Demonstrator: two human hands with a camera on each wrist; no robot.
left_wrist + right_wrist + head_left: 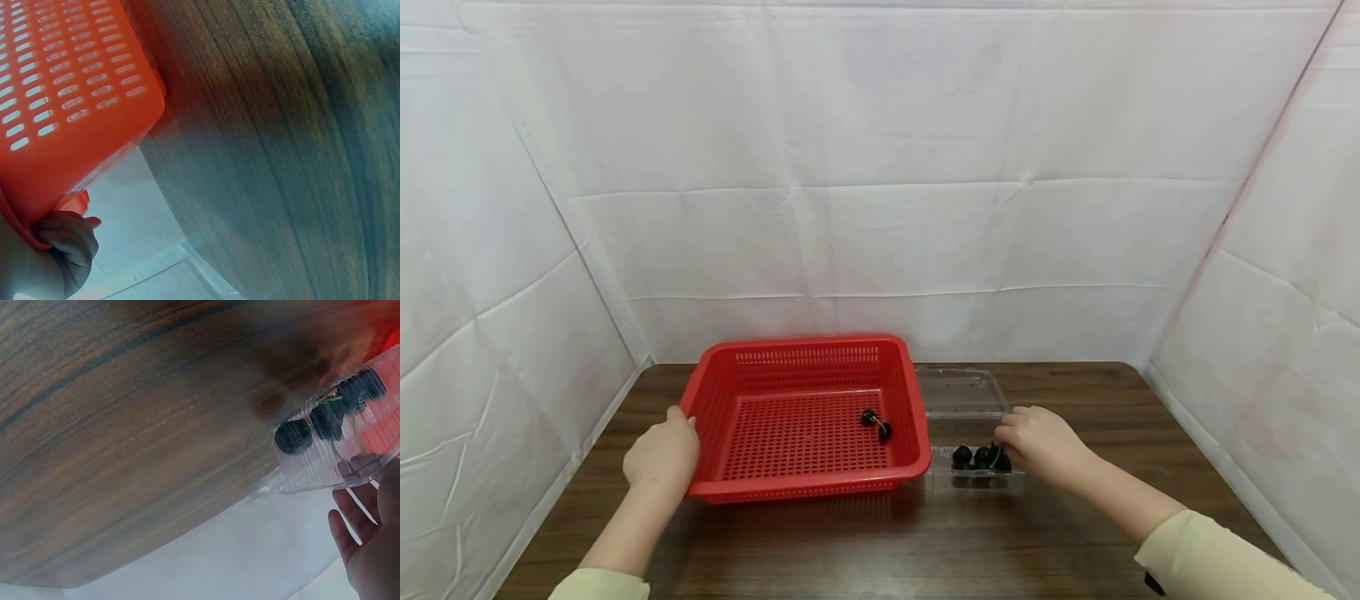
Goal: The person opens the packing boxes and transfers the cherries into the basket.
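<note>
My left hand (662,454) grips the left rim of a red plastic basket (808,482), its fingers curled over the edge in the left wrist view. Inside, toward the right, lies a pair of dark cherries (884,432) joined by a stem. To the basket's right is an open clear plastic clamshell box (958,392) holding several dark cherries (962,455) along its front. My right hand (1041,442) reaches over the box's right side, fingertips beside the cherries and their stems. In the right wrist view two of its fingers (342,531) extend below the rim; whether the others pinch a cherry, I cannot tell.
Basket and box stand on a dark wood-grain table (790,550). White cloth walls (910,242) enclose it at the back and both sides. The basket's right rim overlaps the box's left side in the head view.
</note>
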